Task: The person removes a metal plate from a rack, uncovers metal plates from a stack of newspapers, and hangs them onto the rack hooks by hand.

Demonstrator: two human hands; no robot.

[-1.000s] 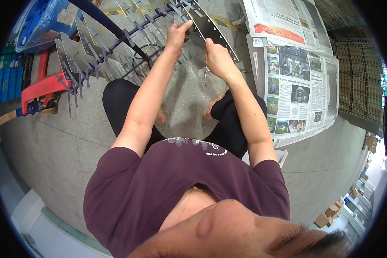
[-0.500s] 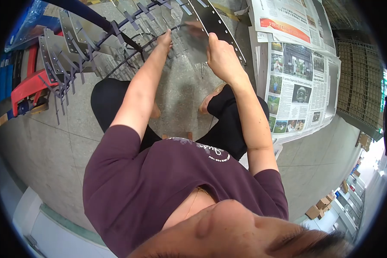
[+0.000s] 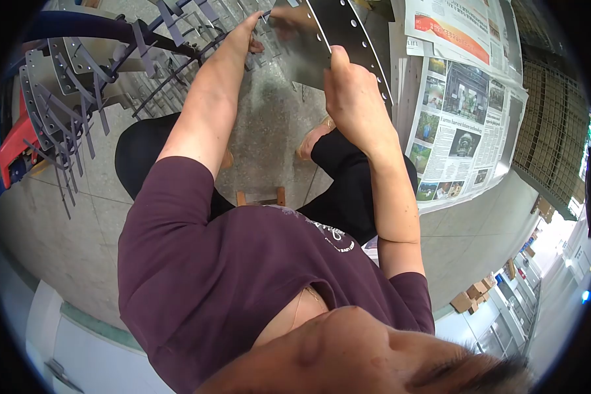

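My right hand (image 3: 354,92) is closed on the near edge of a shiny metal panel (image 3: 305,49), which has a row of round holes along its dark right-hand flange. The thumb lies along that edge, and the panel's far end runs out of view at the top. My left hand (image 3: 248,34) is left of the panel, beside a rack of hanging strips and hooks (image 3: 207,20). One of its fingers stretches out and the others curl loosely, with nothing visible in them. The panel mirrors part of this hand.
More perforated metal plates (image 3: 62,79) hang on the rack at left, under a dark blue bar (image 3: 92,26). Behind them is a red object (image 3: 13,141). Newspaper (image 3: 466,125) covers a stack on my right, with a wire-mesh crate (image 3: 548,118) beyond it. Cardboard boxes (image 3: 473,297) are farther off.
My view has shifted, and the rack now appears farther left and higher. My right hand keeps its hold on the panel, both now nearer the right. My left hand appears higher in view.
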